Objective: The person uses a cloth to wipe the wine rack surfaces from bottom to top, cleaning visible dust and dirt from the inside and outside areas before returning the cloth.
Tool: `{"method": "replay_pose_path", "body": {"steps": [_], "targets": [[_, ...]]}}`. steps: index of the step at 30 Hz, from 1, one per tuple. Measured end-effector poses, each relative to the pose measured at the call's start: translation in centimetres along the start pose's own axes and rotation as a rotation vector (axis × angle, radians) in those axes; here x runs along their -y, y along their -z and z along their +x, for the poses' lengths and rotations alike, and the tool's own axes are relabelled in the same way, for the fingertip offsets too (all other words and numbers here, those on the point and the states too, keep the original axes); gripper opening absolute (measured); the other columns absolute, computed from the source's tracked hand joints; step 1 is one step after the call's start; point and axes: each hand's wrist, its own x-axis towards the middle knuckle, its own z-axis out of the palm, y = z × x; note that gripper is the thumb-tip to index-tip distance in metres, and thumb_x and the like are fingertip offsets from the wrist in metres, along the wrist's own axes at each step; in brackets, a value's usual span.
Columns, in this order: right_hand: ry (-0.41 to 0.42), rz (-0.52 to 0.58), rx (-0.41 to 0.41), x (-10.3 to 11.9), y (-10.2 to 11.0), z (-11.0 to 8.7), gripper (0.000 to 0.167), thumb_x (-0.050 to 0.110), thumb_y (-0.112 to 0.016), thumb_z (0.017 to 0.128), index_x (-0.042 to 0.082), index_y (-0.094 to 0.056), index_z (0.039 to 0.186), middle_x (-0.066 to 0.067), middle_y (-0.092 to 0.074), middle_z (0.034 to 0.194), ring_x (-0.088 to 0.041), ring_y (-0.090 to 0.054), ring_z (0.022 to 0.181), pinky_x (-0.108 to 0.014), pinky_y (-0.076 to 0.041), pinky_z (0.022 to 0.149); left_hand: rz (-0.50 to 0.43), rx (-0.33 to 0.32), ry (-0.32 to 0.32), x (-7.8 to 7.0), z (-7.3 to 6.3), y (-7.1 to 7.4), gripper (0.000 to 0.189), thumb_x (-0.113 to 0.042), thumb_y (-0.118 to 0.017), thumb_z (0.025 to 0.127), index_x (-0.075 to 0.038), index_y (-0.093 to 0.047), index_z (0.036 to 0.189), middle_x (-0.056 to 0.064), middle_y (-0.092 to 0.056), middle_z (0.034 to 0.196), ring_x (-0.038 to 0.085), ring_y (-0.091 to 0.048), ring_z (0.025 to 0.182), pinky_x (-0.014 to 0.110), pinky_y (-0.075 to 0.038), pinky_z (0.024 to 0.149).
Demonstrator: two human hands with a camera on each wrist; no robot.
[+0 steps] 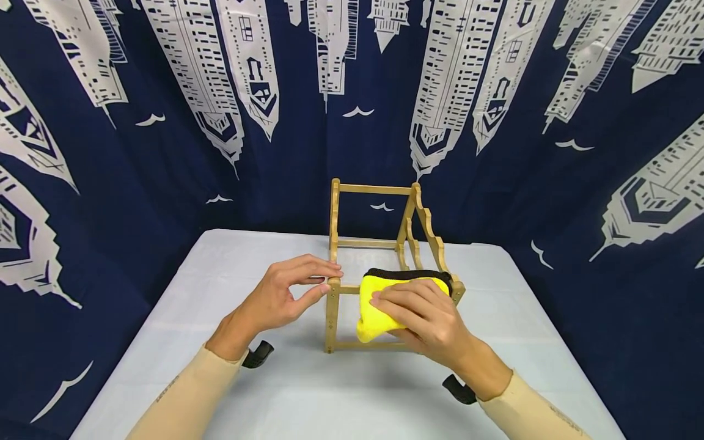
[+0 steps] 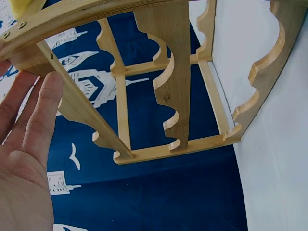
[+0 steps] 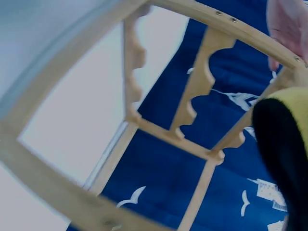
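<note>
A wooden rack (image 1: 332,318) with scalloped side rails stands upright on the white table. My left hand (image 1: 288,290) holds its near left corner, the thumb in front and the fingertips behind. In the left wrist view, the left hand (image 2: 33,139) has its fingers nearly straight against the wood. My right hand (image 1: 426,315) grips a yellow cloth (image 1: 379,311) with a black edge, pressed against the rack's near top bar. Part of that bar is hidden by the cloth. At the right of the right wrist view, the cloth (image 3: 274,139) appears close up.
The white tabletop (image 1: 181,318) spreads around the rack. Behind and beside it hangs a dark blue curtain (image 1: 308,159) printed with white buildings and birds. Each wrist carries a small black mount (image 1: 258,354).
</note>
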Motion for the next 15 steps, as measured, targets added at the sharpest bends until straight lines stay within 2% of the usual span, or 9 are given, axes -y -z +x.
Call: {"method": "replay_pose_path", "body": {"steps": [2, 4, 5, 7, 9, 12, 14, 15], "targets": [[0.110, -0.016, -0.008, 0.3, 0.2, -0.4, 0.026, 0.025, -0.076, 0.116, 0.003, -0.089, 0.122, -0.009, -0.091, 0.113, -0.026, -0.085, 0.097, -0.036, -0.067, 0.082, 0.006, -0.001, -0.005, 0.0, 0.2, 0.1, 0.034, -0.001, -0.080, 0.107, -0.016, -0.084, 0.137, 0.003, -0.084, 0.141, 0.024, -0.082, 0.131, 0.035, -0.073, 0.102], [0.183, -0.021, 0.020, 0.6, 0.2, -1.1, 0.022, 0.020, -0.077, 0.115, 0.003, -0.088, 0.122, -0.008, -0.091, 0.114, -0.023, -0.086, 0.097, -0.033, -0.066, 0.081, 0.006, -0.003, -0.004, 0.0, 0.2, 0.1, 0.033, -0.001, -0.080, 0.107, -0.016, -0.084, 0.137, 0.003, -0.084, 0.140, 0.024, -0.082, 0.131, 0.035, -0.073, 0.102], [0.204, -0.022, 0.042, 0.8, 0.1, -1.7, 0.022, 0.021, -0.078, 0.115, 0.003, -0.088, 0.123, -0.007, -0.091, 0.116, -0.022, -0.086, 0.098, -0.032, -0.066, 0.082, 0.008, -0.006, -0.002, 0.0, 0.2, 0.1, 0.034, -0.001, -0.080, 0.107, -0.017, -0.084, 0.137, 0.003, -0.084, 0.141, 0.024, -0.082, 0.132, 0.035, -0.073, 0.102], [0.193, -0.013, 0.127, 1.1, -0.3, -3.0, 0.027, 0.024, -0.083, 0.112, 0.004, -0.086, 0.129, -0.006, -0.090, 0.121, -0.021, -0.086, 0.104, -0.032, -0.067, 0.086, 0.008, -0.013, -0.002, 0.1, 0.1, 0.1, 0.034, -0.001, -0.080, 0.107, -0.017, -0.084, 0.137, 0.003, -0.084, 0.140, 0.025, -0.081, 0.133, 0.036, -0.074, 0.100], [0.123, 0.000, 0.224, 1.4, -0.9, -4.4, 0.037, 0.023, -0.093, 0.103, 0.005, -0.084, 0.135, -0.004, -0.088, 0.126, -0.020, -0.084, 0.109, -0.033, -0.067, 0.091, 0.005, -0.016, 0.000, 0.1, 0.1, 0.0, 0.034, -0.001, -0.080, 0.107, -0.017, -0.084, 0.136, 0.003, -0.084, 0.140, 0.025, -0.081, 0.134, 0.036, -0.074, 0.100], [-0.049, 0.017, 0.345, 1.8, -2.1, -6.0, 0.058, 0.025, -0.106, 0.087, 0.009, -0.083, 0.138, -0.001, -0.087, 0.127, -0.019, -0.081, 0.111, -0.034, -0.068, 0.095, -0.006, -0.015, 0.007, 0.2, 0.0, -0.1, 0.034, -0.001, -0.080, 0.107, -0.018, -0.084, 0.137, 0.003, -0.084, 0.141, 0.025, -0.080, 0.135, 0.036, -0.074, 0.099], [-0.163, 0.029, 0.392, 1.9, -3.1, -6.7, 0.063, 0.026, -0.109, 0.081, 0.011, -0.083, 0.137, 0.001, -0.087, 0.125, -0.019, -0.081, 0.111, -0.036, -0.069, 0.097, -0.014, -0.013, 0.016, 0.2, -0.1, -0.3, 0.034, -0.002, -0.081, 0.107, -0.019, -0.084, 0.137, 0.003, -0.084, 0.141, 0.024, -0.080, 0.135, 0.035, -0.074, 0.100], [-0.216, 0.041, 0.410, 1.9, -3.6, -7.0, 0.060, 0.028, -0.108, 0.082, 0.012, -0.084, 0.136, 0.001, -0.087, 0.124, -0.019, -0.081, 0.111, -0.037, -0.069, 0.098, -0.018, -0.014, 0.020, 0.2, -0.1, -0.3, 0.034, -0.002, -0.081, 0.107, -0.019, -0.084, 0.137, 0.003, -0.083, 0.141, 0.024, -0.080, 0.136, 0.034, -0.073, 0.100]]}}
